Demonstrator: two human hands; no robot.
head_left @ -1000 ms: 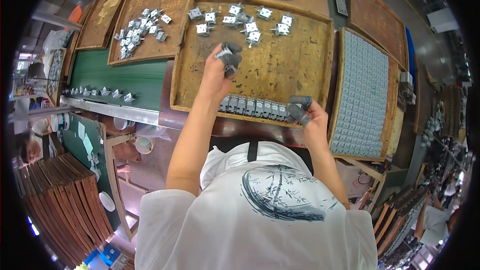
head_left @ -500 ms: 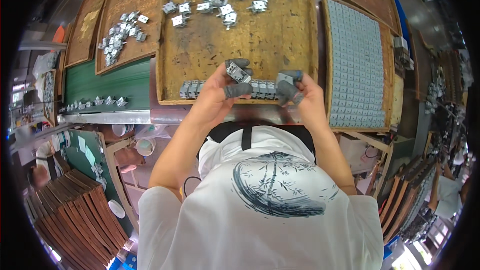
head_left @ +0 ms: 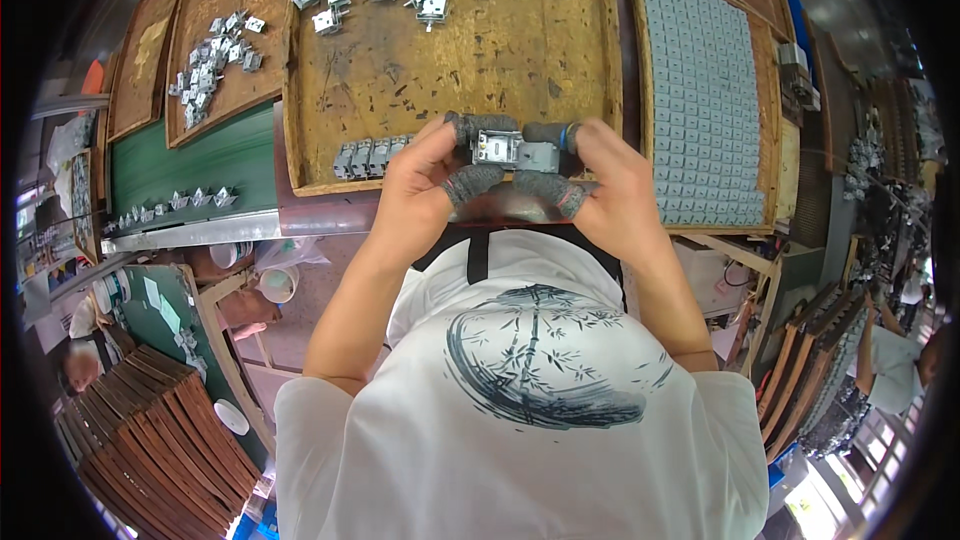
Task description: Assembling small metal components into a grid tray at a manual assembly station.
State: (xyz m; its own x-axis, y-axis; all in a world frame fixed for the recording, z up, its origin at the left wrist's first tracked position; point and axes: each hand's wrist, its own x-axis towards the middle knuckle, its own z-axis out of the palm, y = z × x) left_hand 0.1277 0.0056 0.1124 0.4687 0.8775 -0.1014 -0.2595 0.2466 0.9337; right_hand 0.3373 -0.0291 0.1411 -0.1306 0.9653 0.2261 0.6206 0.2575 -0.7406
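My left hand (head_left: 425, 185), in grey finger covers, pinches a small open silver metal housing (head_left: 494, 147) between thumb and forefinger. From the other side my right hand (head_left: 612, 180), with similar covers, grips a plain grey box-shaped piece (head_left: 539, 157). The two pieces meet end to end above the near edge of the wooden tray (head_left: 460, 75); whether they are joined I cannot tell. Left of my hands, a row of metal housings (head_left: 368, 157) stands along the tray's near side; my hands hide the rest of that row. Several loose metal parts (head_left: 432, 8) lie at the tray's far side.
On the right is a tray filled with rows of grey pieces (head_left: 700, 100). A board at the left bears a heap of metal parts (head_left: 205, 75). Small metal parts (head_left: 180, 202) line the green surface's front edge. Stacked wooden boards (head_left: 150, 430) stand lower left.
My hands have come together, bringing the metal housing and the grey piece end to end. The housing has turned to lie level. The whole view has shifted slightly, so the trays appear higher and further left.
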